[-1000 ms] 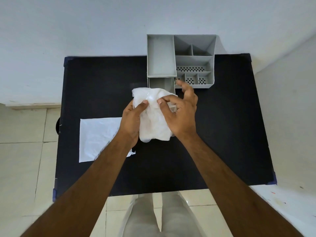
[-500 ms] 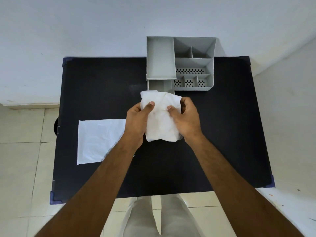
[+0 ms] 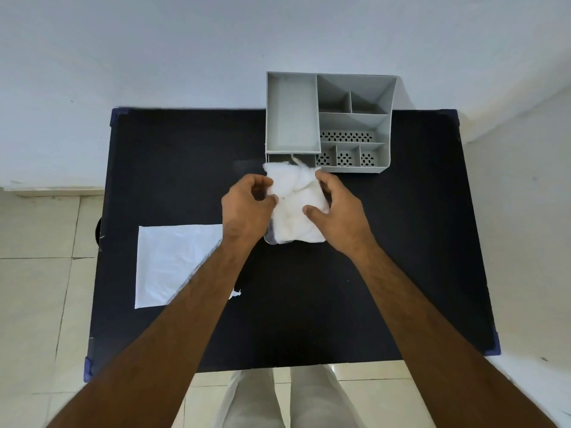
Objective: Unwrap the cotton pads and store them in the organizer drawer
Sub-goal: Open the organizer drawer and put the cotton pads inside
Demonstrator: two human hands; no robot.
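Note:
A white bundle of cotton pads (image 3: 295, 208) in thin clear wrap lies on the black table (image 3: 173, 168), just in front of the grey organizer (image 3: 327, 122). My left hand (image 3: 247, 208) pinches the bundle's left edge. On the right side, my right hand (image 3: 338, 211) grips it with the thumb on top. The bundle's far end touches the organizer's open drawer (image 3: 290, 158), which sticks out below the left compartment. A wisp of cotton pokes up at the drawer's mouth.
A flat white plastic sheet (image 3: 176, 261) lies on the table's left part, partly under my left forearm. The organizer stands against the white wall at the table's far edge. Tiled floor and my trouser legs show below the table's near edge.
Both hands have shifted the bundle slightly toward the organizer and lowered it to the table. My right fingers, raised a second ago, now close around the bundle's right side.

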